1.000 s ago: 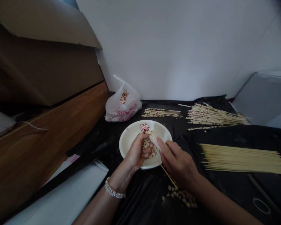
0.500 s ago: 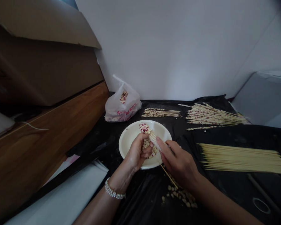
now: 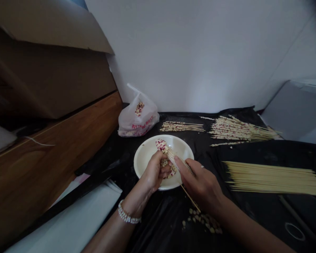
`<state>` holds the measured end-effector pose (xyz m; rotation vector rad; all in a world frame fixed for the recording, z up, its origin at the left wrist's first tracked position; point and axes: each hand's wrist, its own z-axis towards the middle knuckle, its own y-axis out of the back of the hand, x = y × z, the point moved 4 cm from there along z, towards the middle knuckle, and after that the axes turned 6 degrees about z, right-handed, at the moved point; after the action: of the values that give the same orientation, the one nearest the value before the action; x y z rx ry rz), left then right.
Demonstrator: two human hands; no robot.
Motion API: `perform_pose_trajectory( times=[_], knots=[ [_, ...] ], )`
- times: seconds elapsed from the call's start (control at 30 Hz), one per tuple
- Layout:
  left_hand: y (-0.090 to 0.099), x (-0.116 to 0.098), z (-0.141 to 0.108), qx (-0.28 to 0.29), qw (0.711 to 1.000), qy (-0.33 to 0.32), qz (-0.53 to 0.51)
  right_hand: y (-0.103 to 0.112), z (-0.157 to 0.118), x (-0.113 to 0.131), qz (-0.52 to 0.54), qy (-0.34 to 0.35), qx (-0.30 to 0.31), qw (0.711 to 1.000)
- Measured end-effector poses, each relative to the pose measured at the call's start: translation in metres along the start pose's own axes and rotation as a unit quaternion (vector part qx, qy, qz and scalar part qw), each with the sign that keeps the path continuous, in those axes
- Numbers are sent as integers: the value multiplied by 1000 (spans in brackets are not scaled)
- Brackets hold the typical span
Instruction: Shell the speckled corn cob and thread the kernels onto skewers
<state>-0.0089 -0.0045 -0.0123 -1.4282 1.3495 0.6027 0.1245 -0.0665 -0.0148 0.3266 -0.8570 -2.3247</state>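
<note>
Over a cream bowl (image 3: pixel 141 162) I hold a partly stripped corn cob (image 3: pixel 162 145). Red and white kernels cover its far end, and the part nearer me is bare. My left hand (image 3: pixel 156 169) is closed around the cob from the left, with a beaded bracelet on the wrist. From the right, my right hand (image 3: pixel 197 177) grips the bare end, thumb pressed along it; some of its fingers are hidden. Loose kernels (image 3: pixel 173 171) lie in the bowl beneath. A thin skewer (image 3: pixel 190 198) slants from the bowl's near rim beside my right hand; its upper end is hidden.
Loose kernels (image 3: pixel 209 223) lie on the black plastic sheet (image 3: pixel 158 221). Behind the bowl are a plastic bag of corn (image 3: pixel 139 121) and short kernel skewers (image 3: pixel 177 126). Right are loaded skewers (image 3: pixel 229 129) and bare skewers (image 3: pixel 274 177). A cardboard box (image 3: pixel 52 70) stands left.
The cob's kernelled tip has shifted slightly left. My right hand has moved a little along the cob, with both hands still gripping it over the bowl.
</note>
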Motion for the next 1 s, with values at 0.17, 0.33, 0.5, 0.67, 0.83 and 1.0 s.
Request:
perform_pose_trajectory(
  times=[0.17,0.33,0.5,0.67,0.83,1.0],
  knots=[
    [-1,-1,1,-28,997,-59,33,-1,-1,0,26,-22,-14,999],
    [-3,-3,-1,-3,996,-89,18,1,1,-2,44,-41,-29,998],
    [-2,-3,-3,23,999,-49,7,2,2,-4,40,-39,-18,998],
    [-1,-2,-1,35,999,-34,-6,3,2,-3,26,-33,-23,999],
    [-2,-2,-1,19,1000,-19,8,2,2,-2,12,-19,-14,1000],
    [-2,-1,-1,17,999,-20,22,3,3,-2,1,-5,-8,1000]
  ],
)
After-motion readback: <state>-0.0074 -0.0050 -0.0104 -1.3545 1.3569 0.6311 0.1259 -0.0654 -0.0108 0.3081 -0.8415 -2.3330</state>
